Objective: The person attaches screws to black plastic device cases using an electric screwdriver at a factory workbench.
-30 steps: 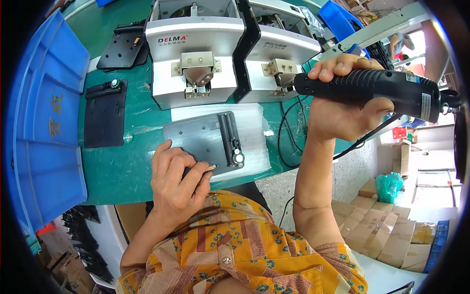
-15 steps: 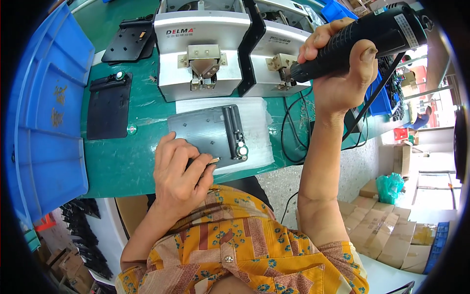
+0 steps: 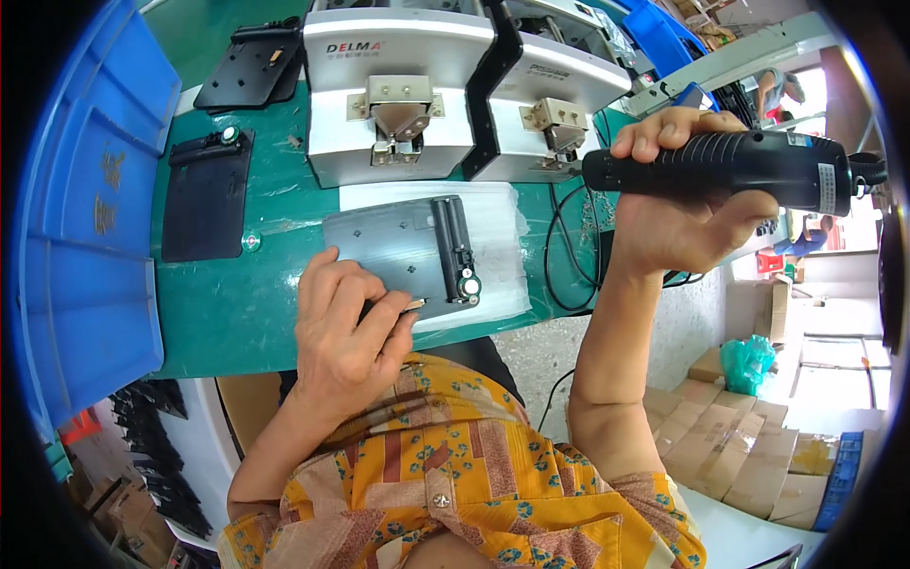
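Observation:
My right hand (image 3: 668,228) is wrapped round a black electric screwdriver (image 3: 749,163), held nearly level above the bench's right end. Its bit points left, close to the metal outlet of the right-hand screw feeder (image 3: 512,128); whether they touch I cannot tell. In front of me a flat black plate (image 3: 379,242) lies on a white sheet (image 3: 502,256). Along its right edge runs a raised black bar with a round silver-green piece at the near end. My left hand (image 3: 343,327) rests at the plate's near edge, pinching a small dark part with a metal end (image 3: 415,304).
Another silver screw feeder (image 3: 393,57) stands beyond the plate. At left are a similar black plate (image 3: 204,209), several stacked plates (image 3: 248,71) and a large blue bin (image 3: 100,209). Black cable (image 3: 550,256) loops on the green mat. Cardboard boxes (image 3: 720,446) lie on the floor at right.
My right hand has swung the screwdriver from a slant to nearly level, lowering its rear end and shifting right. The left hand still holds the small part at the plate's edge.

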A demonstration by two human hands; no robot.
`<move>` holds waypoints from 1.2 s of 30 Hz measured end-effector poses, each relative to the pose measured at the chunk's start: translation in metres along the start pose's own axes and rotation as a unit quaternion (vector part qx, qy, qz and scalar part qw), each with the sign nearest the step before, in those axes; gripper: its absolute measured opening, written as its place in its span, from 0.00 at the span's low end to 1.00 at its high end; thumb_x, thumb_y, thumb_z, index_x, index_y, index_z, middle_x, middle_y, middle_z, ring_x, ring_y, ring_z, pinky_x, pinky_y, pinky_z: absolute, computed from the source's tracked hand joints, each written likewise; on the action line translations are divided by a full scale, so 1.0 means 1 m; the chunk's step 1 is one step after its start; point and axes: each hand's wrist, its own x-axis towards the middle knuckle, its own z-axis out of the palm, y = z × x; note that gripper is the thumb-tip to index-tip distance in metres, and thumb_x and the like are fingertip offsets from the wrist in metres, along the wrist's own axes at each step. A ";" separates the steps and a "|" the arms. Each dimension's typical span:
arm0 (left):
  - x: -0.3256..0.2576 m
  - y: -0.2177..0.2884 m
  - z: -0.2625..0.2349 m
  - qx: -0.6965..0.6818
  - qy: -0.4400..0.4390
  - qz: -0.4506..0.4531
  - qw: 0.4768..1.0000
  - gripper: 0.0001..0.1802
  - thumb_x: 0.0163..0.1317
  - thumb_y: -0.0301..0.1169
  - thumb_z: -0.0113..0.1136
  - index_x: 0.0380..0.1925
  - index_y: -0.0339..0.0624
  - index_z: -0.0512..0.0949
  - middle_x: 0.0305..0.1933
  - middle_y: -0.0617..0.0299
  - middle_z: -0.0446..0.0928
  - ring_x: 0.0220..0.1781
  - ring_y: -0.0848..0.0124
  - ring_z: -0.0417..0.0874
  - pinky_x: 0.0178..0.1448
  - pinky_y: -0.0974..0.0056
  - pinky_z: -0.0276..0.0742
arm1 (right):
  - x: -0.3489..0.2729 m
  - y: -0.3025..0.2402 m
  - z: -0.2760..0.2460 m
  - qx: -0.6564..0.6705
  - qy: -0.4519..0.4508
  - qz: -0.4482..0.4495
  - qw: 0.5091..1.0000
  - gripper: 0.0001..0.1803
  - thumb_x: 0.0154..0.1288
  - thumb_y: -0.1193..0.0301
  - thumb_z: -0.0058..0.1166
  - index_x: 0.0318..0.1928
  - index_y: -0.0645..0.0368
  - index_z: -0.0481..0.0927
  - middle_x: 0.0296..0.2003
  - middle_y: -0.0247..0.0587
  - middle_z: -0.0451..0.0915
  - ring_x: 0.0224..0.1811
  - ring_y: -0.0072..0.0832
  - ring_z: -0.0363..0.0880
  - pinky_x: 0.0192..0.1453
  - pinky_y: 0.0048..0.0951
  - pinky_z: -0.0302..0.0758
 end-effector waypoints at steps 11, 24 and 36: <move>0.000 0.002 0.002 0.016 -0.004 0.010 1.000 0.15 0.39 0.21 0.73 0.32 0.41 0.83 0.33 0.60 0.71 0.41 0.58 0.78 0.61 0.38 0.74 | 0.016 0.017 0.000 -0.053 -0.006 -0.092 0.994 0.36 0.69 0.43 0.56 0.53 0.67 0.72 0.34 0.49 0.78 0.29 0.33 0.80 0.33 0.34 0.83; 0.002 0.002 0.002 0.023 0.001 0.021 1.000 0.15 0.41 0.21 0.73 0.32 0.41 0.83 0.33 0.60 0.72 0.41 0.58 0.78 0.61 0.40 0.74 | 0.032 0.018 -0.001 -0.142 -0.061 0.028 0.988 0.44 0.66 0.29 0.44 0.55 0.62 0.71 0.34 0.43 0.76 0.30 0.31 0.77 0.35 0.34 0.77; -0.001 0.003 0.000 0.019 0.006 0.000 1.000 0.13 0.41 0.22 0.73 0.31 0.41 0.83 0.33 0.60 0.72 0.42 0.57 0.77 0.60 0.40 0.74 | 0.005 -0.001 0.012 -0.008 0.069 0.078 0.995 0.39 0.70 0.36 0.45 0.51 0.66 0.74 0.31 0.46 0.78 0.26 0.31 0.78 0.28 0.33 0.80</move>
